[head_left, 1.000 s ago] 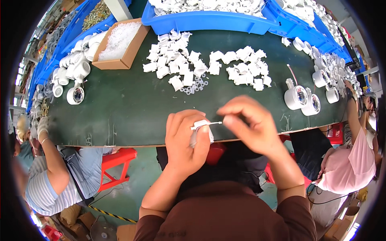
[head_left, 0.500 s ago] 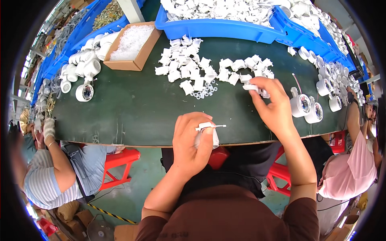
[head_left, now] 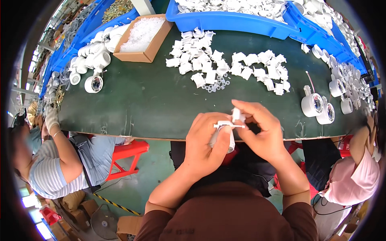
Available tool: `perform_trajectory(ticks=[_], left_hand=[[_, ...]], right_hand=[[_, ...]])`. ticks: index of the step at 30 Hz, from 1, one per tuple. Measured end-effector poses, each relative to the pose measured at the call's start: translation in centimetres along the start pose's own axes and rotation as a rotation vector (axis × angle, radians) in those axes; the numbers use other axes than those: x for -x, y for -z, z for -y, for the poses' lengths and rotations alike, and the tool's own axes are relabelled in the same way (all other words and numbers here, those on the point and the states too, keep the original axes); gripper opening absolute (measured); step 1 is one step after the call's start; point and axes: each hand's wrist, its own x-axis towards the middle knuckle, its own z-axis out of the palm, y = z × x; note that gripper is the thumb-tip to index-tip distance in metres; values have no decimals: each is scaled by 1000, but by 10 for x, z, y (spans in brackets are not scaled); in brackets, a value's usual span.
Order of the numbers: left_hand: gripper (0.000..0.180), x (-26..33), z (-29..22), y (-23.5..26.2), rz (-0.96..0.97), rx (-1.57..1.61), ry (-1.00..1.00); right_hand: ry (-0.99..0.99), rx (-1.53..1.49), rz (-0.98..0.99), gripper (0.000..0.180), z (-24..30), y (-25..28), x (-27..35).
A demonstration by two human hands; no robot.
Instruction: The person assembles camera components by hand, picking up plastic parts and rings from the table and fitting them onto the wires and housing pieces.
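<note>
My left hand grips a white plastic tube-like part with a thin crossbar at its top, held just over the near edge of the dark green table. My right hand pinches a small white plastic piece right above that part, touching or nearly touching it. Beyond my hands lie two heaps of small white plastic pieces and a cluster of small clear rings.
A cardboard box of clear bits stands at back left, blue bins of white parts along the back. White round housings sit left, similar ones right. One person sits at my left, another at my right. Red stool below.
My right hand came back from the pile of white pieces on the table with a small piece and now holds it at the part in my left hand.
</note>
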Motion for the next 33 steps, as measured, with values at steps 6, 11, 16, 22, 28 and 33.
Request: perform_trajectory(ticks=[6, 11, 16, 22, 28, 33], left_hand=[[17, -3, -1, 1, -200, -280, 6], [27, -1, -2, -2, -173, -304, -7], [39, 2, 2, -5, -194, -360, -45], [36, 3, 8, -8, -198, -380, -124], [37, 3, 12, -7, -191, -379, -175], [33, 3, 16, -2, -198, -349, -220]], right_hand=[[-128, -481, 33, 39, 21, -5, 7], [-63, -332, -37, 45, 11, -28, 5], [-46, -312, -96, 47, 9, -38, 7], [-38, -260, -190, 42, 9, -47, 9], [159, -31, -216, 46, 4, -56, 14], [-49, -387, -163, 37, 13, -52, 11]])
